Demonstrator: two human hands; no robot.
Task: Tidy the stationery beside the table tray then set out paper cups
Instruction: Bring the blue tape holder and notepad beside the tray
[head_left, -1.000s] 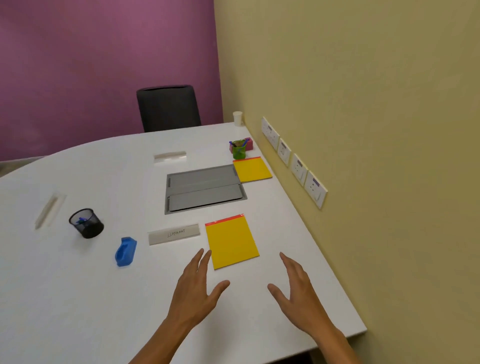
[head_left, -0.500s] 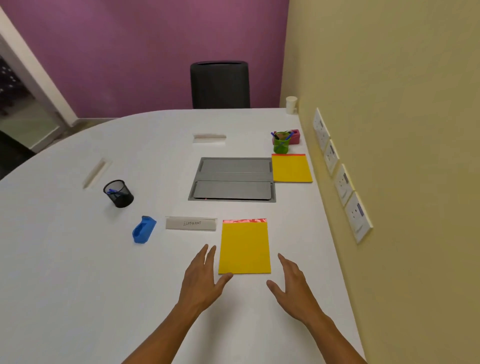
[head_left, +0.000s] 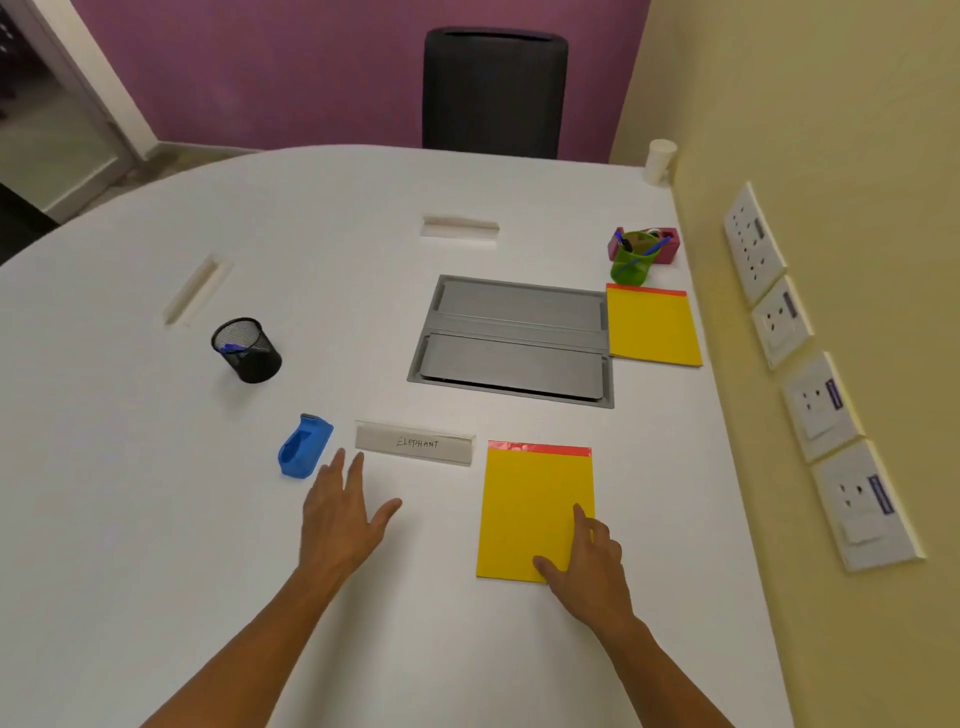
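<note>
Presently the near yellow pad (head_left: 537, 506), lying near the table's (head_left: 156, 519) right edge, is pressed at its near right corner by the right hand (head_left: 587, 564), fingers loosely bent, not gripping. The left hand (head_left: 340, 512) hovers spread and empty. Probably the pad should be slid flat, squared to the tray (head_left: 511, 340).

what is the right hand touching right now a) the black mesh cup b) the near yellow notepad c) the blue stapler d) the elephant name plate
b: the right hand rests with its fingers on the lower right corner of the near yellow notepad, while the left hand is spread open near the blue stapler, touching neither it nor the name plate.
</note>
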